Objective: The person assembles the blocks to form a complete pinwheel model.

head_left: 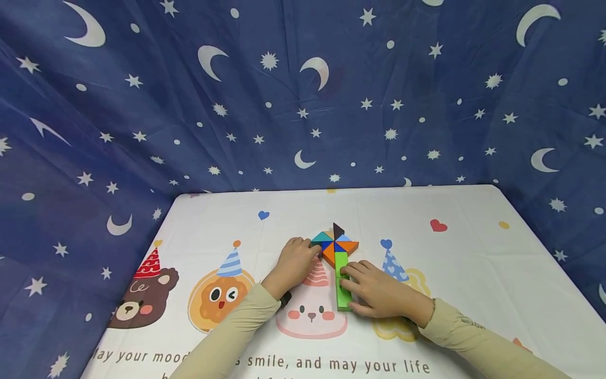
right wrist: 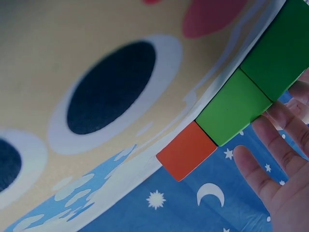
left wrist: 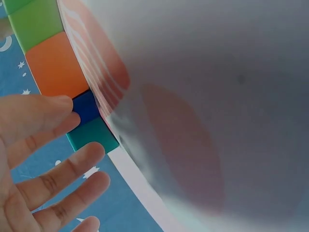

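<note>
Colored triangular blocks form a pinwheel shape on the table, with a teal block (head_left: 322,237), a black block (head_left: 338,230) and an orange block (head_left: 349,246) among them. Two green blocks (head_left: 342,262) lie end to end below it like a stem. At the pinwheel's left edge, my left hand (head_left: 294,264) has its thumb and fingertips against the dark blue block (left wrist: 87,107) and the teal one, fingers fairly straight. My right hand (head_left: 381,290) lies along the stem's right side, its extended fingertips touching the green blocks (right wrist: 235,107).
The white tablecloth (head_left: 478,263) carries printed cartoon animals, hearts and lettering. A dark blue curtain (head_left: 303,121) with moons and stars stands behind the table and along its sides. A dark band (head_left: 285,299) sits on the left wrist.
</note>
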Demonstrator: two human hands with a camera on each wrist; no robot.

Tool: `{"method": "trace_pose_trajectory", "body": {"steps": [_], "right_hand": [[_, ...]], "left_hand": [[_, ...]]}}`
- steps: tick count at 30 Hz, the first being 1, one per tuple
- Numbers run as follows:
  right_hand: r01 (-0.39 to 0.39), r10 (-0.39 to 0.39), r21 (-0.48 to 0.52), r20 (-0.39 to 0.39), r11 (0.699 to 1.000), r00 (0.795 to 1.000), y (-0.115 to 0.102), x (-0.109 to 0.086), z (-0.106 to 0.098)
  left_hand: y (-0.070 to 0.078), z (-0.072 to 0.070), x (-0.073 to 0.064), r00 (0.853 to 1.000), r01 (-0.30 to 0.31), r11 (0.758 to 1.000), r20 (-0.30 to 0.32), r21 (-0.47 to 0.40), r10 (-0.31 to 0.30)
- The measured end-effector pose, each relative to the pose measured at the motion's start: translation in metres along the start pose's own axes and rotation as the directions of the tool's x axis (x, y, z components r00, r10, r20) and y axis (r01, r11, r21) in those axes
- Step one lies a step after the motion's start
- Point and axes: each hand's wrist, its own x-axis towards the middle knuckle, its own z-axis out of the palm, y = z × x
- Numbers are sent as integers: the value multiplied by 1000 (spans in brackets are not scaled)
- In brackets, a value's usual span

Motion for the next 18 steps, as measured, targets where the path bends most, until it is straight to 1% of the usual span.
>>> {"method": "trace_pose_trajectory", "body": {"steps": [6, 11, 15, 18], "right_hand": [[-8, 8, -6, 6, 1000, 1000, 0, 0, 0], [-1, 1, -11, 1, 1000, 1000, -1, 0, 1], [18, -19, -23, -24, 1000, 1000, -1, 2, 1], [33, -35, -32, -37, 999, 999, -1, 4, 2]], "left_hand": [[-1, 0, -1, 1000, -2, 1000, -17, -11, 2], [-4, -3, -6, 999, 0, 999, -50, -33, -2], [-9, -7, -11, 993, -16, 998, -119, -60, 9], [-13, -10, -13, 984, -16, 998, -181, -65, 4]]}}
